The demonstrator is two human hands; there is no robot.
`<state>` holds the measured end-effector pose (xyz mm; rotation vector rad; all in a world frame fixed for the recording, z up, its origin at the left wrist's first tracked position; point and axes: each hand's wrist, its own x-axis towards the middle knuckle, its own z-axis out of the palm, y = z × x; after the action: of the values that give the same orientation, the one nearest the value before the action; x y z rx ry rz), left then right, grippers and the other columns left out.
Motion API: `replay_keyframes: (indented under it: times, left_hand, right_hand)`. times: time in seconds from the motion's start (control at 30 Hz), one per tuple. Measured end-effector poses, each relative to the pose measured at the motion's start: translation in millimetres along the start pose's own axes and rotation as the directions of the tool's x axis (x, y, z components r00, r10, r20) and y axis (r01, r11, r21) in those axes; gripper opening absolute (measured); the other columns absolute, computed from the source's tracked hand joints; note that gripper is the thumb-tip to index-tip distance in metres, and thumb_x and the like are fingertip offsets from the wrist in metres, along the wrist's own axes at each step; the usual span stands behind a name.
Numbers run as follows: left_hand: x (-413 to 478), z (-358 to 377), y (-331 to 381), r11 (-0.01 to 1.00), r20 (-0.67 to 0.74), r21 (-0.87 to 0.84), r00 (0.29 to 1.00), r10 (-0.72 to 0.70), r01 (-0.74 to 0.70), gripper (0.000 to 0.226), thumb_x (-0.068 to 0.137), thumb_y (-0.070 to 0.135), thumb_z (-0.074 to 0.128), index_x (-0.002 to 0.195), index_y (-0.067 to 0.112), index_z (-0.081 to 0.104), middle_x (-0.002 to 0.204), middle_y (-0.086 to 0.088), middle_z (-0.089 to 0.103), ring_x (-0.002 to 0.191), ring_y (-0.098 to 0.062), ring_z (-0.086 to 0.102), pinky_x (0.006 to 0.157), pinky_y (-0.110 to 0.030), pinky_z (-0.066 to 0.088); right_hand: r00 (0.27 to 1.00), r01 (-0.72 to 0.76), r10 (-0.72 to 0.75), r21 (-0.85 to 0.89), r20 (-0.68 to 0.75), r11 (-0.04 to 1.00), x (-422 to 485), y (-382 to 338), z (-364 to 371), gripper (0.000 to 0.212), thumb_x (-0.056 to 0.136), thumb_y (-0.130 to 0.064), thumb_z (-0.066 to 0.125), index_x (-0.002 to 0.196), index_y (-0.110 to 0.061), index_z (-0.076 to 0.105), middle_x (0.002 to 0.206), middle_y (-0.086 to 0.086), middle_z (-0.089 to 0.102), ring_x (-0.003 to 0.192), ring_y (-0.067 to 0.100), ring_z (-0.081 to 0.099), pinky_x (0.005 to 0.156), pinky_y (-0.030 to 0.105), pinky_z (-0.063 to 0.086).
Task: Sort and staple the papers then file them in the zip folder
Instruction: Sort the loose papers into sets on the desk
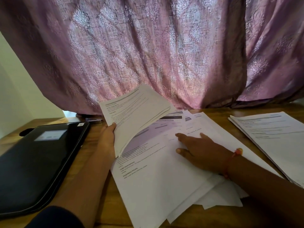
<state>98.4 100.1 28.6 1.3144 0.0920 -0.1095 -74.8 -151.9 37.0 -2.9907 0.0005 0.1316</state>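
At centre of surface (105,208): loose pile (158,183) of printed sheets, fanned and skewed, long axis running from near edge up toward curtain (148,46). Left hand (107,139) at pile's left edge, gripping a lifted sheaf (134,112) by its lower left corner, thumb on top; sheaf tilted up and away, clear of pile except near the grip. Right hand (195,148) flat on pile, fingers straight and spread, pressing sheets down, holding nothing. Sorted stack (269,135) well apart at far right, squared, beyond right hand. Zip folder (39,155) closed, lying left of left forearm, well apart from pile. Small purple object near folder's far corner, likely the stapler (93,120), partly hidden, cannot be sure. Key relation, as judged: lifted sheaf sits on left, sorted stack on right, so a crossing over pile needed, or handoff to right hand, the nearer one to that stack.
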Motion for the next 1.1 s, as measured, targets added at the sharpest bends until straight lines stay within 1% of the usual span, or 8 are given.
replay_keyframes:
  times: [0.07, 0.2, 0.53, 0.63, 0.7, 0.77, 0.87, 1.1]
  left_hand:
    - [-1, 1, 0, 1.000, 0.010, -0.005, 1.000, -0.005, 0.005, 0.020, 0.108, 0.020, 0.045, 0.122, 0.016, 0.058, 0.093, 0.001, 0.064, 0.080, -0.016, 0.061, 0.038, -0.016, 0.048]
    - [2, -1, -2, 1.000, 0.011, -0.004, 1.000, -0.020, 0.020, 0.024, 0.107, 0.025, 0.048, 0.123, 0.018, 0.063, 0.109, -0.005, 0.071, 0.085, -0.020, 0.067, 0.054, -0.027, 0.053]
    - [5, -3, -4, 0.999, -0.013, 0.033, 1.000, 0.016, -0.015, 0.028, 0.107, 0.023, 0.049, 0.131, 0.015, 0.060, 0.099, 0.002, 0.069, 0.083, -0.017, 0.066, 0.044, -0.019, 0.051]
    - [5, -2, -5, 0.999, 0.003, 0.035, 1.000, 0.000, 0.000, 0.029, 0.106, 0.026, 0.050, 0.131, 0.016, 0.061, 0.103, -0.001, 0.071, 0.085, -0.019, 0.068, 0.048, -0.024, 0.053]
    - [4, -2, -5, 0.999, 0.008, 0.053, 1.000, 0.011, -0.011, 0.024, 0.106, 0.025, 0.050, 0.124, 0.018, 0.063, 0.101, -0.002, 0.071, 0.083, -0.020, 0.069, 0.045, -0.023, 0.053]
    - [5, -3, -7, 0.998, 0.015, 0.065, 1.000, 0.023, -0.024, 0.022, 0.105, 0.027, 0.052, 0.122, 0.020, 0.064, 0.107, -0.006, 0.073, 0.088, -0.025, 0.071, 0.050, -0.027, 0.056]
    - [6, -2, -9, 0.997, 0.009, 0.059, 0.998, 0.059, -0.059, 0.024, 0.103, 0.027, 0.057, 0.125, 0.021, 0.064, 0.111, -0.006, 0.075, 0.096, -0.029, 0.073, 0.065, -0.037, 0.059]
    - [8, -1, -9, 0.978, 0.050, 0.165, 0.991, 0.121, -0.127, 0.023, 0.105, 0.025, 0.053, 0.125, 0.023, 0.065, 0.110, -0.001, 0.074, 0.091, -0.021, 0.072, 0.065, -0.029, 0.055]
  right_hand:
    - [0.999, -0.035, 0.035, -0.058, 0.002, 0.998, 2, 6, 1, 0.068, 0.095, -0.065, 0.015, 0.155, -0.034, 0.007, 0.161, -0.004, 0.024, 0.146, 0.020, 0.028, 0.122, 0.051, 0.004]
    - [0.997, -0.069, 0.073, -0.152, 0.019, 0.986, 1, 9, 0, 0.064, 0.096, -0.066, 0.013, 0.154, -0.040, 0.005, 0.161, 0.000, 0.025, 0.147, 0.026, 0.025, 0.117, 0.064, 0.004]
    - [0.996, -0.011, 0.018, -0.079, 0.089, 0.997, 0, 5, 2, 0.056, 0.097, -0.062, 0.011, 0.151, -0.052, -0.003, 0.163, -0.016, 0.008, 0.151, 0.031, 0.007, 0.112, 0.072, -0.003]
    - [0.999, -0.036, 0.037, 0.030, -0.038, 0.999, 2, 5, 4, 0.057, 0.099, -0.060, 0.018, 0.152, -0.046, 0.007, 0.163, -0.012, 0.012, 0.149, 0.028, 0.020, 0.116, 0.065, 0.011]
    - [0.971, -0.098, 0.118, 0.104, -0.206, 0.990, 6, 9, 4, 0.054, 0.101, -0.052, 0.029, 0.152, -0.035, 0.022, 0.157, -0.003, 0.034, 0.139, 0.025, 0.040, 0.115, 0.053, 0.030]
    - [0.949, -0.149, 0.166, 0.082, -0.267, 0.985, 9, 15, 5, 0.050, 0.101, -0.048, 0.037, 0.146, -0.027, 0.034, 0.145, 0.002, 0.051, 0.126, 0.024, 0.053, 0.107, 0.042, 0.043]
    - [0.959, -0.142, 0.159, 0.088, -0.233, 0.986, 11, 22, 8, 0.047, 0.099, -0.046, 0.047, 0.140, -0.024, 0.042, 0.138, 0.001, 0.056, 0.120, 0.022, 0.057, 0.103, 0.035, 0.045]
    - [0.951, -0.140, 0.168, 0.120, -0.261, 0.983, 14, 27, 10, 0.046, 0.095, -0.049, 0.053, 0.133, -0.024, 0.050, 0.131, 0.000, 0.061, 0.112, 0.019, 0.060, 0.099, 0.032, 0.048]
